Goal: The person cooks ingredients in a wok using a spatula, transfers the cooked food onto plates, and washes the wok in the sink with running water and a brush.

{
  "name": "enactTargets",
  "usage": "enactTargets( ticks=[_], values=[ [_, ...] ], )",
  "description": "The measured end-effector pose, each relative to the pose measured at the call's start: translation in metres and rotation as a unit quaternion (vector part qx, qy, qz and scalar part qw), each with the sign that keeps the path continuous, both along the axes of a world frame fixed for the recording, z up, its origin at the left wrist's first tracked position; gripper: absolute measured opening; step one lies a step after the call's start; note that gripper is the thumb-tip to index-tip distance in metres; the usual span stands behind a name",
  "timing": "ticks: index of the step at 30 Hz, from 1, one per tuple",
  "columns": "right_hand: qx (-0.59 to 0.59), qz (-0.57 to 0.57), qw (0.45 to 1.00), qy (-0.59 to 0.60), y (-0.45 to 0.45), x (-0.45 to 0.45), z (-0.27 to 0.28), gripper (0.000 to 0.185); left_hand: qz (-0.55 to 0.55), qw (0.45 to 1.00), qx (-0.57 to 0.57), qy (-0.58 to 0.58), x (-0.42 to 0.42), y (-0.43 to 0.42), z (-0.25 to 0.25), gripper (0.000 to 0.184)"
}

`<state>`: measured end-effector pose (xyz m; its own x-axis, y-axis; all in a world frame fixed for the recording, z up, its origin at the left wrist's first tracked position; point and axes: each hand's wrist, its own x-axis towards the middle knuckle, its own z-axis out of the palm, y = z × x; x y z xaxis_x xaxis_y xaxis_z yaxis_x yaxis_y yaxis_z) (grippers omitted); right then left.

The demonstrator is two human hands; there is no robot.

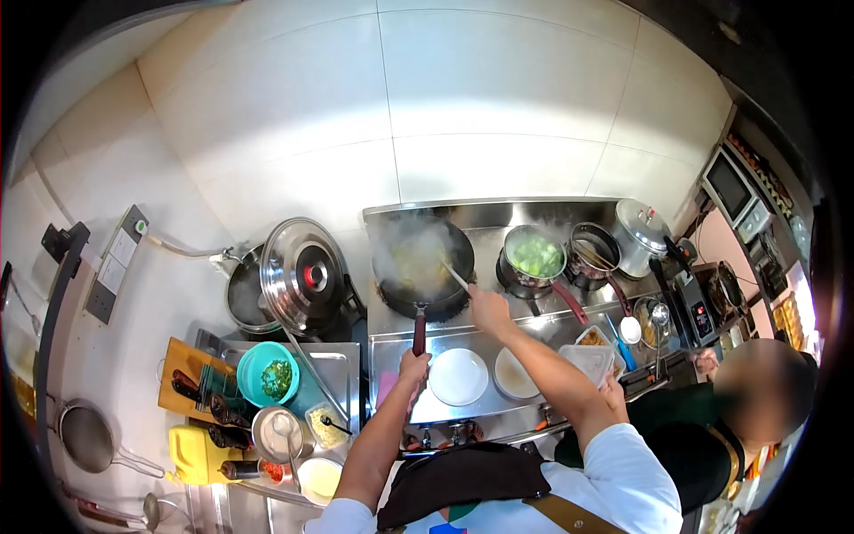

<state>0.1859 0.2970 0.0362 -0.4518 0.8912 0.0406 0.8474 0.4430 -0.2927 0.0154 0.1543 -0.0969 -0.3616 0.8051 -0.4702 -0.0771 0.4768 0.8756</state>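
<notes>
On the stove (486,233), a wok (459,247) holds yellowish food (412,271), a saucepan (536,278) greens (537,256).

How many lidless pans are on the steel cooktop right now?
3: the steaming pan held by the left hand, the pan of green vegetables to its right, and the dark pan beside the lidded pot. Any behind that pot would be hidden.

Frying pan (460,247) — black; its handle (420,331) maroon. Plate (458,376), white. Saucepan vegetables (535,256), bright green; saucepan handle (570,303), dark red. Bowl (252,378), turquoise; chopped greens (279,381), deep green. Jug (190,454), yellow. Pot lid (288,248), silver, red at its knob (315,277). Apron (467,482), black. Wall tiles (498,76) — white, thin grey joint lines.
</notes>
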Motion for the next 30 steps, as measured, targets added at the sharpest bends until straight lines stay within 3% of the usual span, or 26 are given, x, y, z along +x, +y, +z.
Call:
enactTargets(
  ticks=[6, 13, 16, 19, 22, 25, 30],
  values=[
    [-0.002, 0.043, 0.997, -0.064, 0.016, 0.009, -0.039, 0.038, 0.001, 1.000, 0.011, -0.010, 0.001, -0.003, 0.012, 0.013],
    [-0.051, 0.008, 0.997, -0.061, -0.018, 0.027, 0.037, 0.029, 0.003, 0.999, -0.007, -0.043, -0.001, 0.002, -0.005, 0.013],
    [-0.069, 0.016, 0.996, -0.060, -0.016, 0.026, 0.018, 0.027, 0.002, 0.999, 0.009, -0.031, -0.001, 0.002, -0.013, 0.013],
    [-0.088, -0.033, 0.992, 0.085, 0.000, 0.027, -0.013, 0.023, 0.006, 1.000, -0.013, -0.027, -0.001, 0.002, -0.005, 0.013],
    [-0.098, -0.068, 0.986, 0.118, 0.008, 0.015, -0.009, 0.020, -0.002, 1.000, 0.008, -0.019, -0.002, 0.004, -0.017, 0.015],
    [-0.063, -0.113, 0.987, 0.099, 0.018, -0.009, -0.010, 0.019, 0.009, 1.000, 0.009, -0.025, 0.001, 0.001, -0.008, 0.016],
    [-0.050, -0.025, 0.996, 0.066, 0.019, -0.017, -0.045, 0.021, 0.004, 1.000, 0.006, -0.016, 0.001, 0.002, 0.002, 0.017]
  ],
)
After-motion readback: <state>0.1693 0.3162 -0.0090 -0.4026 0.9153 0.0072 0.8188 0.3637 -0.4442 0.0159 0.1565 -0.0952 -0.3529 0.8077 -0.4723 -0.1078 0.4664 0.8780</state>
